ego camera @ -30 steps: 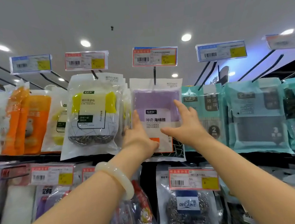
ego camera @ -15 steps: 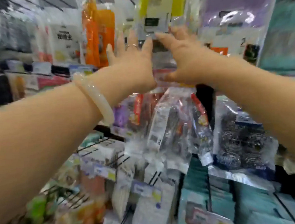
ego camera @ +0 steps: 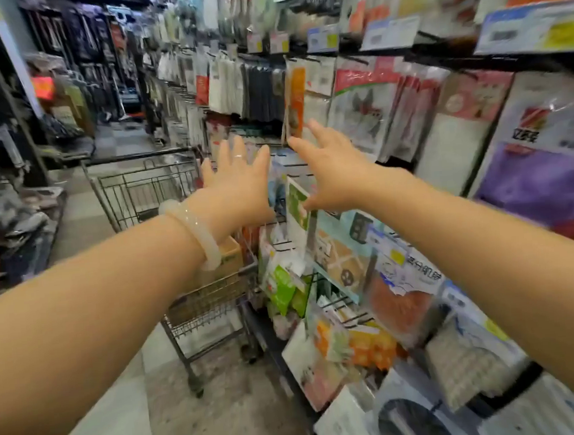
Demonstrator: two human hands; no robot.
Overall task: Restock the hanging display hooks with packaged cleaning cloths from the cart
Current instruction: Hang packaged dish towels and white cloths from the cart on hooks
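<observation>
Head view, motion-blurred. Both arms stretched forward, both hands empty. Left hand (ego camera: pixel 238 183): fingers spread wide, palm away from camera, holding nothing; ring (ego camera: pixel 238 157) on one finger, pale bangle (ego camera: pixel 192 230) on the wrist. Right hand (ego camera: pixel 335 175): also fully open, fingers splayed, nothing gripped.

Cart (ego camera: pixel 160 199), wire-sided, sits on the floor (ego camera: pixel 99 424) beyond and below the left hand, partly hidden behind the left forearm. Cardboard box (ego camera: pixel 230 256) visible in its basket just under the left wrist; other contents I cannot tell.

Hooks (ego camera: pixel 283 166) stick out of the rack between and just beyond the two hands. A green-printed pack (ego camera: pixel 296 206) hangs in the gap between the hands, near the right thumb; contact unclear. An orange pack (ego camera: pixel 295 103) hangs above the right fingertips.

Right of the right hand: rows of hanging packs, including a purple cloth pack (ego camera: pixel 544 183) well apart on the far right. Price tags (ego camera: pixel 535 28) line the rail above. More packs (ego camera: pixel 367 345) hang below the right forearm. Which are cleaning cloths is too blurred to tell.
</observation>
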